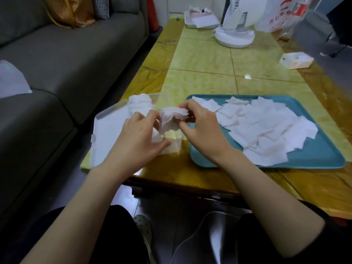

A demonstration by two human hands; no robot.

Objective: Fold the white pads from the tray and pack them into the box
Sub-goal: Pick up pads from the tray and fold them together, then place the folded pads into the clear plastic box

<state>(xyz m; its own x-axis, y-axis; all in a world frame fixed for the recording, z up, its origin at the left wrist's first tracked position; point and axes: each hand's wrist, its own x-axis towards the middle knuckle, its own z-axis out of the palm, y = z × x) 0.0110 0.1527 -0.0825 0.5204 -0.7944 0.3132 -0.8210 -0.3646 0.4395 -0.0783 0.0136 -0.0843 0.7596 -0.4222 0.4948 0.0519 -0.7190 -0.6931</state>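
Currently mid-fold: fingers of left hand (140,138) and right hand (202,130) clamped on pad (172,116). Align edges, crease flat; box (111,128) at nine o'clock.

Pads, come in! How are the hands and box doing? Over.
Left grip and right grip both pinch a pad bundle over the box. Folded pads sit at its far end. Many loose pads on tray. Nothing blocking.
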